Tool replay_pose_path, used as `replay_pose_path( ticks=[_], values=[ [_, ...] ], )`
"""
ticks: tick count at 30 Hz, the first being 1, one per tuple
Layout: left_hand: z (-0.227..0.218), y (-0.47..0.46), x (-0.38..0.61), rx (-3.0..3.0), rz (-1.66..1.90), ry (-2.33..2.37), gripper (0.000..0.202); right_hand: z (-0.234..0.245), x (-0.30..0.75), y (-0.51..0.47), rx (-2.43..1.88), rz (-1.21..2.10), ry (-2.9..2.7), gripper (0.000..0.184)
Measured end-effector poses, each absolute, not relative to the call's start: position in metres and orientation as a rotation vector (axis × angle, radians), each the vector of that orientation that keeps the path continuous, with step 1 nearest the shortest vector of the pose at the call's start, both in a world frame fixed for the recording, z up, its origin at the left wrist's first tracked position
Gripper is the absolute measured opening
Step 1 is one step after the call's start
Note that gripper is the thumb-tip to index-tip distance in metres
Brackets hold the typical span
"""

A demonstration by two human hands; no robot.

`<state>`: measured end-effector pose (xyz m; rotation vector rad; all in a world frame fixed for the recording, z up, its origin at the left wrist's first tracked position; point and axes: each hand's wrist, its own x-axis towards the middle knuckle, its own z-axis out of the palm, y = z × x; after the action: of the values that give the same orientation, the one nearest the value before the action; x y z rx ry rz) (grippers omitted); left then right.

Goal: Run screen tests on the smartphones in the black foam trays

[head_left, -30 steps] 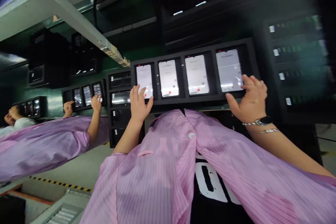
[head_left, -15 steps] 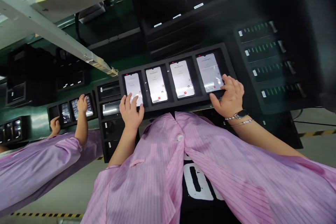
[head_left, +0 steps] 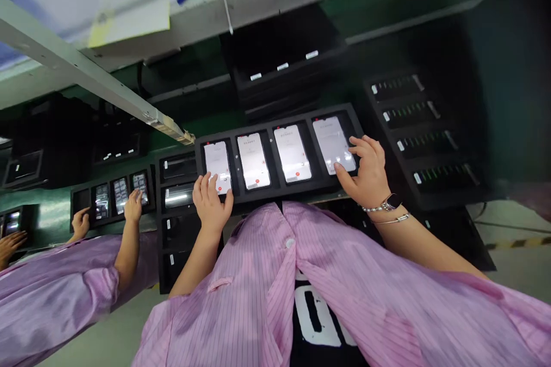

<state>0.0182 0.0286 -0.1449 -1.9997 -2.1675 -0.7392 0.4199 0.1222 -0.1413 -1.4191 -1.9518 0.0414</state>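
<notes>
A black tray (head_left: 276, 190) in front of me holds several lit smartphones in separate slots, their white screens facing up. My left hand (head_left: 210, 205) rests open at the tray's near left edge, fingertips over the lower part of the leftmost phone (head_left: 217, 159). At the other end, my right hand (head_left: 369, 173) has its fingers spread, thumb and fingertips by the lower right of the rightmost phone (head_left: 330, 139). Whether the fingertips touch the glass I cannot tell. Between the hands lie two more phones, a left one (head_left: 253, 159) and a right one (head_left: 292, 152), each showing a red round button.
At left, a co-worker's hands (head_left: 133, 205) are over another phone tray (head_left: 123, 217). A slotted black tray (head_left: 163, 249) adjoins mine. Stacked black trays (head_left: 279, 46) stand behind, and a tray with labelled slots (head_left: 390, 152) lies right. A white metal post (head_left: 107, 83) slants overhead.
The view has tilted, so the tray appears lower. My right hand's thumb has shifted onto the rightmost phone's lower edge. My left hand stays about the leftmost phone.
</notes>
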Motion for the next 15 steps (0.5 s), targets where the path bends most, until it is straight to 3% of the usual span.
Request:
replay_pose_path(
  ticks=[7, 15],
  values=[
    [-0.154, 0.024, 0.012, -1.985, -0.659, -2.143, 0.044, -0.015, 0.323, 0.245, -1.028, -0.011, -2.100, 0.037],
    [-0.161, 0.005, 0.017, -1.872, -0.588, -2.120, 0.042, 0.080, 0.194, 0.378, -1.202, 0.028, -2.445, 0.057]
  ],
)
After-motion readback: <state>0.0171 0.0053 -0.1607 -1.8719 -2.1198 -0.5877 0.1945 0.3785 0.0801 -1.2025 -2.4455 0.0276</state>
